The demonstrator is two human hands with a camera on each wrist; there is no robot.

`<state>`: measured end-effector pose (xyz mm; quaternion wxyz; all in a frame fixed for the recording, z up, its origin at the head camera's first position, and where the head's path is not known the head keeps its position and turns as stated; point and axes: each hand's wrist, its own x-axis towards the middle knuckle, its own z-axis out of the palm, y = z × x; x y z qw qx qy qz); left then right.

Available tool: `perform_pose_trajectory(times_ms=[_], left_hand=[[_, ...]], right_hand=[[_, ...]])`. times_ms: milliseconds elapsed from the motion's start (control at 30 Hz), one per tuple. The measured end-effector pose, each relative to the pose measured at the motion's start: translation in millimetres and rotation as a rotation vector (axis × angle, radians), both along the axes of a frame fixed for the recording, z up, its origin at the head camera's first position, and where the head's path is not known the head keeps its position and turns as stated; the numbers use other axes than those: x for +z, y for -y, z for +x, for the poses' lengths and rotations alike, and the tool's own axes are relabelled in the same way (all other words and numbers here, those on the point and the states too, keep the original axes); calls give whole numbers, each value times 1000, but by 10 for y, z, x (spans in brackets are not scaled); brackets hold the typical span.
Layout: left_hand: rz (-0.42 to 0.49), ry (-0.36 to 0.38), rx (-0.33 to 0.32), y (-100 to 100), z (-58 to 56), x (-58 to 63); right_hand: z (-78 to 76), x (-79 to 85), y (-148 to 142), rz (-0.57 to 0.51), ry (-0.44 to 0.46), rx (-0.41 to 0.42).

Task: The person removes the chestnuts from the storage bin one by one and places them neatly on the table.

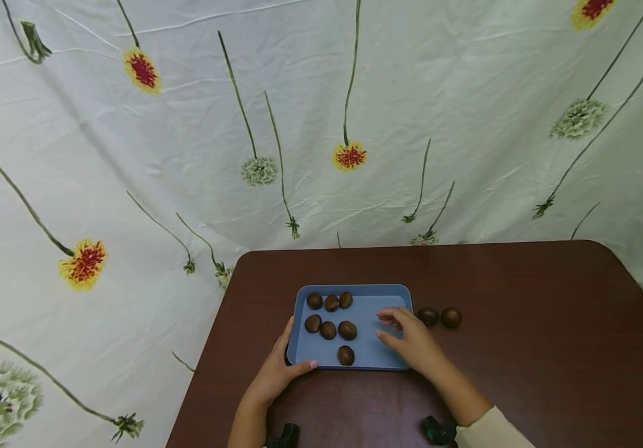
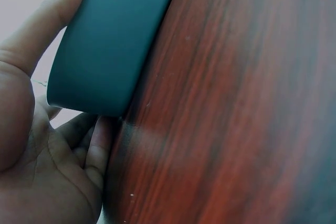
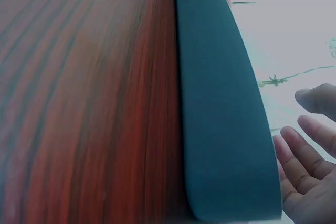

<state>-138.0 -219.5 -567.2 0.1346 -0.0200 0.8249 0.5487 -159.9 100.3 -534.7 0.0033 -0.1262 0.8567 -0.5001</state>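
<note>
A shallow blue tray (image 1: 374, 356) lies on the table, with several round, brown, nut-like balls (image 1: 347, 330) spread over its left and middle part. At the front left corner my left hand (image 1: 272, 373) grips the tray, thumb over the rim and fingers along the side. In the left wrist view that thumb lies against the tray's wall (image 2: 115, 40). My right hand (image 1: 415, 345) hovers over the tray's right part, thumb and fingers apart, nothing between them. Two more brown balls (image 1: 451, 317) sit on the table just right of the tray, beyond the right hand.
The dark red-brown wooden table (image 1: 551, 348) extends to the right and in front of the tray. Behind it hangs a pale cloth (image 1: 310, 112) printed with flowers. Dark wrist devices (image 1: 438, 430) show near both forearms at the lower edge.
</note>
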Motion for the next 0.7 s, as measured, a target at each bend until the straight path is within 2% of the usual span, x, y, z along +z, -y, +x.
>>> perform_pose_trajectory(times_ms=[267,700], left_hand=[[-3,-3,0,3,-3,-5],[-12,-4,5,-3,5,-12]], right_hand=[[-59,-48,237,37,-8,51],[-109,-205,516,110,2,65]])
